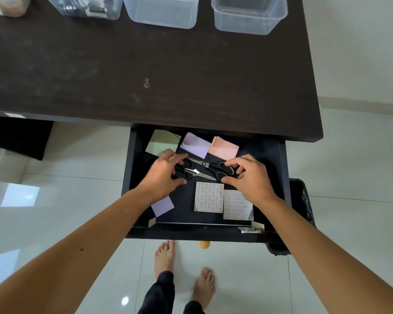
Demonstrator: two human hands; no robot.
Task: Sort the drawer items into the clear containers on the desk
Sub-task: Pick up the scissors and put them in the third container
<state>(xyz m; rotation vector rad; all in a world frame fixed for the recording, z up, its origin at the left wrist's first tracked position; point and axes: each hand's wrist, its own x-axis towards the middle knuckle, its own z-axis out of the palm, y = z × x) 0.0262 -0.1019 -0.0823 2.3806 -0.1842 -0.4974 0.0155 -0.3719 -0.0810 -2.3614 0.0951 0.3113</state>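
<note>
Dark open drawer (pixel 284 168), left hand (pixel 166 175) and right hand (pixel 250 177) fingers curled on two crossed scissors (pixel 202 169), notes alongside.

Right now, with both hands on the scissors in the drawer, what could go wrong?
1. The two scissors lie crossed, blades overlapping; lifting either pair alone may drag the other, or a blade may nick a finger.
2. The left hand and right hand hover over loose sticky notes, which could get swept aside.
</note>
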